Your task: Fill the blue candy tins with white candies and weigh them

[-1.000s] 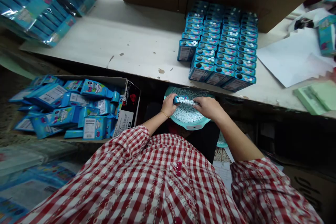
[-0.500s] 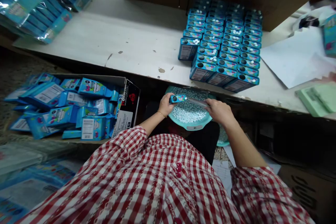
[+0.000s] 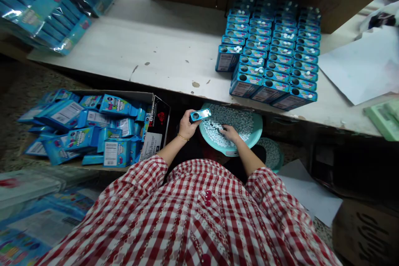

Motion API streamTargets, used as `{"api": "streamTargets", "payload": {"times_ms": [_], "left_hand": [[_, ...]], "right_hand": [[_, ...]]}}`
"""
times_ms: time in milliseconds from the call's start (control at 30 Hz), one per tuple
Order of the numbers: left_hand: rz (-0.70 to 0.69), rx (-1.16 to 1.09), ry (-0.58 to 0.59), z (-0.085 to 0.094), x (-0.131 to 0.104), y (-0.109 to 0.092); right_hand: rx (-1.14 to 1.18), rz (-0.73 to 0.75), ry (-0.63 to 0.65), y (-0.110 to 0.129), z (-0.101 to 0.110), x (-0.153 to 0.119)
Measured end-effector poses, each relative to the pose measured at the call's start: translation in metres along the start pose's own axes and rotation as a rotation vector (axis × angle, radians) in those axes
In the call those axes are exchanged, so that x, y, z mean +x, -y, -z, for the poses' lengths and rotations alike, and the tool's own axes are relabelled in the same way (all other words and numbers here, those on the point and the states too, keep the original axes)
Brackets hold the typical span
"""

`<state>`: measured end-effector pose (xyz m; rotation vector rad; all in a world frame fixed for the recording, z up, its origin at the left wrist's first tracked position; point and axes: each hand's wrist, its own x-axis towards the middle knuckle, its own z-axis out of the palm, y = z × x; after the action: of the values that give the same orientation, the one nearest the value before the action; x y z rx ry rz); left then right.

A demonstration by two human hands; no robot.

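Observation:
My left hand (image 3: 186, 125) is closed around a small blue candy box (image 3: 201, 115), tilted, with a dark round opening at one end of its top. The box is over the left rim of a turquoise basin (image 3: 230, 152). Small white candies (image 3: 245, 118) fill much of the basin. My right hand (image 3: 231, 134) reaches into them from the right, its fingers bent and the tips partly buried. Whatever lies between those fingertips is hidden.
On the white table (image 3: 168, 56) stand rows of blue boxes (image 3: 274, 66), some with white candies on top. A carton (image 3: 160, 122) of blue packs sits at left. Wrapped bundles (image 3: 46, 12), paper (image 3: 358, 66), a green object (image 3: 383, 118) and a second basin (image 3: 271, 153) lie around.
My right hand has moved left and down into the candies; the translucent strip seen at it earlier no longer shows. My left hand has shifted slightly left with the box, now tilted.

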<state>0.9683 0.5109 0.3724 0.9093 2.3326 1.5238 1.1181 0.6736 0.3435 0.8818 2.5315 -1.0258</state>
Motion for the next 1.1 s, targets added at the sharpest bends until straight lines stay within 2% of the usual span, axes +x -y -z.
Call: {"api": "streamTargets", "payload": {"times_ms": [100,200,267,333,400,467,600,700,800,867,933,1033,1100], "left_hand": [[0.032,0.014,-0.006,0.001,0.002,-0.002],[0.036,0.038,0.009,-0.007,0.004,-0.005],[0.018,0.055,0.033,-0.015,0.005,-0.009],[-0.012,0.080,0.070,-0.024,0.004,-0.013],[-0.043,0.114,0.109,-0.034,0.003,-0.018],[-0.067,0.150,0.141,-0.041,0.000,-0.024],[-0.101,0.204,0.193,-0.048,-0.004,-0.031],[-0.108,0.213,0.199,-0.046,-0.005,-0.032],[-0.118,0.196,0.177,-0.040,-0.006,-0.032],[-0.136,0.166,0.151,-0.032,-0.007,-0.035],[-0.157,0.128,0.114,-0.023,-0.006,-0.041],[-0.193,0.062,0.042,-0.009,0.005,-0.056],[-0.217,0.004,-0.013,-0.005,0.021,-0.066]], "right_hand": [[0.086,0.037,0.007,-0.012,0.022,-0.016],[0.237,0.084,0.001,-0.017,0.052,-0.037],[0.339,0.138,-0.003,-0.013,0.074,-0.052],[0.320,0.189,-0.008,-0.002,0.094,-0.064],[0.158,0.204,-0.015,0.016,0.112,-0.073],[-0.093,0.157,-0.017,0.039,0.125,-0.080],[-0.530,0.034,-0.010,0.086,0.134,-0.088],[-0.693,0.046,0.016,0.111,0.133,-0.092],[-0.750,0.076,0.024,0.123,0.136,-0.098],[-0.725,0.095,-0.008,0.122,0.145,-0.104],[-0.646,0.108,-0.093,0.110,0.157,-0.114],[-0.427,0.144,-0.293,0.075,0.169,-0.128],[-0.234,0.154,-0.387,0.044,0.168,-0.136]]}}
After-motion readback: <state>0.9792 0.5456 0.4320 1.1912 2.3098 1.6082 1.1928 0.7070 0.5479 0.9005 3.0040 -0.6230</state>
